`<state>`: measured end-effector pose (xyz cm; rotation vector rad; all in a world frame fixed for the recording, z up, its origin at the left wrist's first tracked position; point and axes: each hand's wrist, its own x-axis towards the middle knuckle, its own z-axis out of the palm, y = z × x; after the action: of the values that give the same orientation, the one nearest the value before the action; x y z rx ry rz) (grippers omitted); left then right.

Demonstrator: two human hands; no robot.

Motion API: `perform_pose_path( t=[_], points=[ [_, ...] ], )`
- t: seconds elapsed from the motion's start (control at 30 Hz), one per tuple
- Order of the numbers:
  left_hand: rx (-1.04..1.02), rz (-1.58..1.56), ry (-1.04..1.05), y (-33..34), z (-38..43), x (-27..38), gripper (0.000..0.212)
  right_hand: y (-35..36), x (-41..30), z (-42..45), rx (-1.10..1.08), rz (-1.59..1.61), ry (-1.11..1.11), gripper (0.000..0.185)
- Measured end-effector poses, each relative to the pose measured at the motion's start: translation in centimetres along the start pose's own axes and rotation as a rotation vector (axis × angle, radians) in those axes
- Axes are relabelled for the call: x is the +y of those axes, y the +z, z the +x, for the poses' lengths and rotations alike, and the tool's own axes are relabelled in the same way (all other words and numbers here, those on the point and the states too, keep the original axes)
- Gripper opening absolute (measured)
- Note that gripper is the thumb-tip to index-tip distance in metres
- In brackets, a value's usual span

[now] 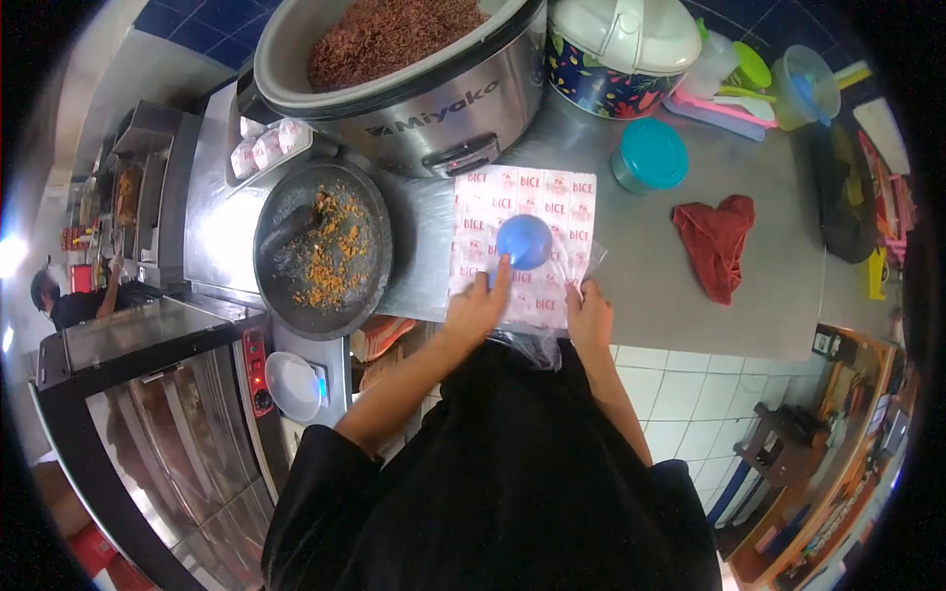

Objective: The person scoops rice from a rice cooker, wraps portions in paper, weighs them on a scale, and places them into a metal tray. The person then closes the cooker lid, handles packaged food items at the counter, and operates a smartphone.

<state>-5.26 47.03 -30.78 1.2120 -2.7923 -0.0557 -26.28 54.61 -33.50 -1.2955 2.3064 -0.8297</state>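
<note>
My left hand [479, 299] holds a blue rice scoop [524, 242] by its short handle, index finger on the base of its rounded head. The scoop lies over a sheet of printed wrapping paper [543, 302] on the steel counter. At the paper's right edge, my right hand [590, 306] pinches clear plastic film [547, 349], which runs along the near edge of the paper. Behind the paper stands a large Miyako cooker [473, 103], open and full of reddish-brown rice [384, 44].
Left of the paper sits a stone mortar [384, 251] with orange crumbs, near a tray of wrapped parcels [270, 150]. To the right are a teal-lidded container [652, 155], a red cloth [715, 247] and a patterned rice container [613, 81]. A person [81, 299] stands far left.
</note>
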Motion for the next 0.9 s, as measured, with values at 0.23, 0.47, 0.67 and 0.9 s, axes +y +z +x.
perform_pose_path(
  t=[0.23, 0.47, 0.67, 0.9],
  points=[
    [0.005, -0.156, 0.048, 0.0, -0.3, -2.9, 0.069, 0.2, -0.9, -0.4, 0.023, -0.054, 0.039, 0.025],
    [0.073, -0.131, -0.037, -0.1, 0.4, -1.2, 0.071, 0.0, -0.5, -0.4, 0.002, -0.018, 0.058, 0.026],
    [0.158, -0.198, -0.013, -0.7, -1.5, -2.0, 0.071, 0.0, -0.4, -0.6, 0.049, 0.079, 0.155, 0.028],
    [0.837, -0.153, -0.155, -22.1, 8.4, -5.3, 0.058, -2.7, -4.3, -2.2, -0.257, -0.327, -0.693, 0.056]
  ],
)
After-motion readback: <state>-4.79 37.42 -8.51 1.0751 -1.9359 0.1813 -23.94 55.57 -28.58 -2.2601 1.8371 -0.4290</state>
